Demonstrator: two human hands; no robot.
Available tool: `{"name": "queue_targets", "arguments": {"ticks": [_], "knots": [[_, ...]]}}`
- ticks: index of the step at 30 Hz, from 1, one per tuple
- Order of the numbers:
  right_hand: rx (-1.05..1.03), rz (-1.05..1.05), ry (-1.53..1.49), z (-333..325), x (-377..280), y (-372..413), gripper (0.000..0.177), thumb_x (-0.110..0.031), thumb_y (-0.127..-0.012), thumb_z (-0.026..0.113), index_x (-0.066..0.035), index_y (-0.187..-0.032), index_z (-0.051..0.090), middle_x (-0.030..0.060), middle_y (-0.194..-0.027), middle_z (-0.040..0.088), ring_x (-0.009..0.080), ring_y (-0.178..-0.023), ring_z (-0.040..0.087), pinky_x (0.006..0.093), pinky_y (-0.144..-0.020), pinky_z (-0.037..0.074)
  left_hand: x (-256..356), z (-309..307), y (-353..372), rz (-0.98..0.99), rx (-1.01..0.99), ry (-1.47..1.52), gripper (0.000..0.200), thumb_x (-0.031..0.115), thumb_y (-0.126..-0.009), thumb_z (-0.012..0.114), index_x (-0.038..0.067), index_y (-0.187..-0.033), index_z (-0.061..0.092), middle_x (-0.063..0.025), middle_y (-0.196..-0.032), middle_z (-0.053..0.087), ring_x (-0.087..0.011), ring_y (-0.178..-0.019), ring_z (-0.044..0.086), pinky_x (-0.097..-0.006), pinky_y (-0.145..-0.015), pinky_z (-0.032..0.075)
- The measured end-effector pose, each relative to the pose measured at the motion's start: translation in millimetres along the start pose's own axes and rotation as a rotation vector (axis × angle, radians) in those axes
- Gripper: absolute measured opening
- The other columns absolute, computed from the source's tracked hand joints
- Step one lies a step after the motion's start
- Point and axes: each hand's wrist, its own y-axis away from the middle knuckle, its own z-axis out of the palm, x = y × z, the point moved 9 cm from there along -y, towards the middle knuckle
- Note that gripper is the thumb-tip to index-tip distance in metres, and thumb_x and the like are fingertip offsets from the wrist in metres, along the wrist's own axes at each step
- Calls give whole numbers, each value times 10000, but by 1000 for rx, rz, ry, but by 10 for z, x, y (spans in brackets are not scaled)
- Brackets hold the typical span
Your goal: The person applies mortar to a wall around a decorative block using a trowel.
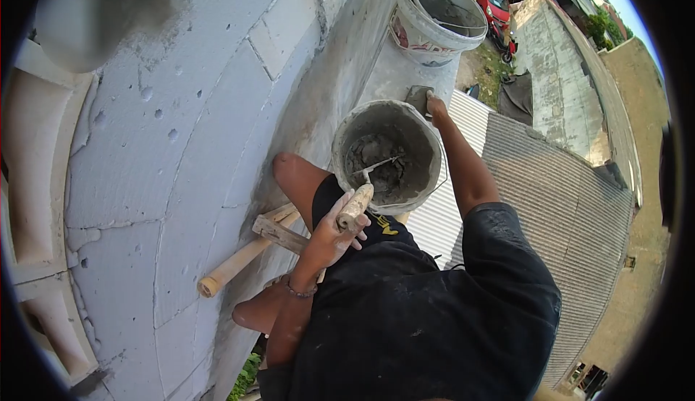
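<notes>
My left hand (331,236), with a bracelet at the wrist, is closed round the wooden handle of a trowel (357,207). The trowel's metal end reaches into a mortar-smeared bucket (346,122), over the wet grey mortar (376,156) inside. Beyond the bucket's right rim, my right hand (436,106) grips a small, flat, grey squarish piece (418,100); I cannot tell what kind of thing it is. The bucket stands close in front of my knees, its wire handle hanging down on the right side.
A second white bucket (427,43) stands farther along the ledge (387,75). A wall of pale blocks (203,111) rises on my left, with wooden poles (235,262) beside my leg. Corrugated roofing (550,191) lies below on the right. A red car (497,3) is parked far off.
</notes>
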Motion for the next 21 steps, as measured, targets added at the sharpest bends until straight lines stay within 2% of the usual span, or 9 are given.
{"name": "queue_targets", "arguments": {"ticks": [6,9,11,12,14,16,18,20,21], "knots": [[-6,32,205,-274,-102,-16,737,-582,-965,537,-8,-1419,454,268,-1297,589,410,-1166,597,503,-878,537,335,381,-77,253,102,-563,834,242,-923,745,-9,-1547,252,-138,-1124,672,-138,-975,644,-305,-907,528],[324,-430,572,-587,-637,159,664,-559,-984,516,-4,-1349,496,302,-1210,637,431,-1142,615,471,-945,506,338,560,-111,312,82,-597,745,242,-966,681,-8,-1537,272,-225,-1207,660,-263,-1118,658,-371,-984,500],[126,-511,596,-498,-1188,938,639,-558,-996,498,23,-1263,509,275,-1089,681,393,-1035,670,449,-872,538,338,686,-98,431,53,-638,678,244,-998,618,-13,-1529,285,-311,-1248,617,-405,-1178,627,-419,-993,492],[24,-548,599,-450,-1493,1394,633,-558,-1002,488,36,-1220,516,261,-1028,703,375,-981,697,438,-836,555,307,695,-118,433,67,-625,678,244,-998,618,-13,-1529,285,-311,-1248,617,-405,-1178,627,-419,-993,492],[-505,-302,646,-60,-1551,2271,618,-559,-1002,499,48,-1118,508,211,-855,712,301,-792,729,373,-682,578,187,793,-145,403,15,-699,683,223,-993,619,-7,-1535,272,-332,-1248,605,-441,-1170,615,-433,-983,496],[-784,-27,901,169,-1318,3058,678,-608,-976,518,32,-1198,488,128,-750,639,224,-712,677,360,-567,546,176,903,-168,456,3,-696,679,222,-998,607,-28,-1530,266,-352,-1287,570,-455,-1197,588,-450,-997,483],[-925,-87,1019,304,-986,3310,590,-498,-960,616,37,-1152,459,165,-880,650,239,-676,680,364,-580,570,217,1087,-146,522,-91,-726,712,166,-978,615,-64,-1528,227,-353,-1269,569,-482,-1175,581,-486,-967,492],[-992,-127,939,301,-632,3189,557,-428,-942,655,34,-1160,433,179,-936,640,249,-683,686,363,-581,581,105,1072,-170,549,-158,-782,725,271,-1023,565,-60,-1544,185,-336,-1316,555,-460,-1191,587,-458,-989,496],[-1064,-161,859,309,-575,3174,541,-358,-925,695,31,-1167,407,193,-993,630,258,-689,693,361,-581,592,28,956,-212,393,-199,-445,754,399,-1032,488,-44,-1554,172,-318,-1342,550,-429,-1211,587,-450,-1014,484]]}}
